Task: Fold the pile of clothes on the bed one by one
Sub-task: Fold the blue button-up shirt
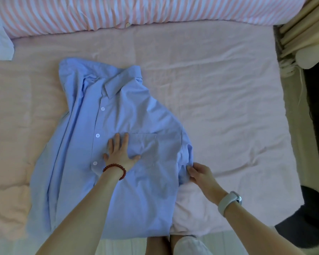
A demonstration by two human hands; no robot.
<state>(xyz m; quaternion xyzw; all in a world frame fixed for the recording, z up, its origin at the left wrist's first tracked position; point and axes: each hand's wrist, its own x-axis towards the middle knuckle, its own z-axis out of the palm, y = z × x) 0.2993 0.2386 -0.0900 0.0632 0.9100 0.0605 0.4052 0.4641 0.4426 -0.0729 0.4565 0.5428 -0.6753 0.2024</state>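
Observation:
A light blue button-up shirt [118, 126] lies front side up on the pink bed sheet [219, 100], collar toward the far side, its left part bunched in long folds. My left hand [120, 151], with a red bead bracelet at the wrist, presses flat on the chest beside the pocket, fingers spread. My right hand [199, 173], with a white watch on the wrist, pinches the crumpled sleeve at the shirt's right edge.
A pink-and-white striped duvet [136, 11] is rolled along the far side of the bed. A white garment [0, 43] lies at the far left. Beige curtains [306, 30] and a dark object [307, 218] stand past the bed's right edge.

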